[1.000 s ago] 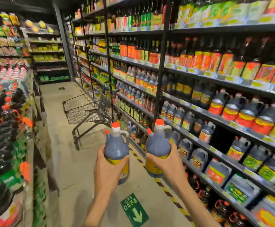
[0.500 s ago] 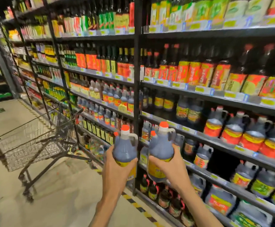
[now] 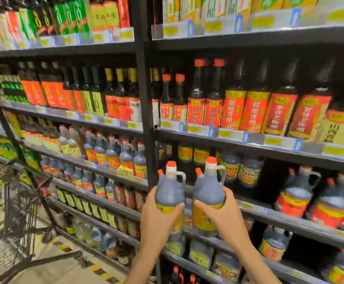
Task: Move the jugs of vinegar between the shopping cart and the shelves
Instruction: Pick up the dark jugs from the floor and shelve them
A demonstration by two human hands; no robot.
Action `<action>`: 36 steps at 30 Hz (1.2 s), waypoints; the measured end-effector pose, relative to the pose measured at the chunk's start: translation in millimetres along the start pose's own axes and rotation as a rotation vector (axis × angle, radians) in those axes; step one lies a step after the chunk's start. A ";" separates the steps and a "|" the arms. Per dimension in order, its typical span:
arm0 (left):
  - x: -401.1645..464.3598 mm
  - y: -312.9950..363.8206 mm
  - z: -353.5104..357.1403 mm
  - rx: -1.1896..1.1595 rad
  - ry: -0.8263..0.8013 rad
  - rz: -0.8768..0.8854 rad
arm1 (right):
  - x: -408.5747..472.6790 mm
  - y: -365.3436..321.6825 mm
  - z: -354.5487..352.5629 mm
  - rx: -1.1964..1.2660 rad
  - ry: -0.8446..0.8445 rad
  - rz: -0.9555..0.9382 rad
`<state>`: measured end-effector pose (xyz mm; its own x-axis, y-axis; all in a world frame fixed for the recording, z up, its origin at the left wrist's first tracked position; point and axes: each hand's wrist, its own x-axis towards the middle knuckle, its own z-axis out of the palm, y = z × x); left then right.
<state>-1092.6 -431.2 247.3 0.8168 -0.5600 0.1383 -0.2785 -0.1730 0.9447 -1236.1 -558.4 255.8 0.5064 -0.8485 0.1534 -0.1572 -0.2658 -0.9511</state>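
Two bare forearms enter from bottom edge, no sleeves visible up to frame limit. Left hand [image 3: 159, 220] and right hand [image 3: 221, 214] bare: no gloves, no rings, no watch or wristband seen. Wrists slim, uncovered. Fingernails short where visible; finer detail blurred.

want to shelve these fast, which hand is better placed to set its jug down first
Probably the right hand. Its jug is held up in front of the dark gap on the shelf, while the left hand holds its jug by the black upright post.
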 end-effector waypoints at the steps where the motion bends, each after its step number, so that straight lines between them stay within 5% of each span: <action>1: 18.8 -2.8 5.1 -0.002 -0.021 -0.004 | 11.4 2.3 3.7 -0.004 0.020 0.016; 17: 247.9 -25.9 90.8 0.028 -0.227 -0.046 | 128.5 10.0 65.6 -0.145 0.297 0.285; 29: 304.3 -17.4 117.5 -0.100 -0.198 0.064 | 189.8 24.6 70.1 -0.151 0.362 0.399; 36: 322.5 -49.7 139.9 0.037 -0.174 0.179 | 219.2 14.2 71.6 -0.147 0.330 0.368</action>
<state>-886.0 -716.6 203.3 0.6545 -0.7149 0.2462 -0.4317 -0.0860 0.8979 -1066.6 -715.4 256.7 0.1046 -0.9908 -0.0856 -0.4041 0.0363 -0.9140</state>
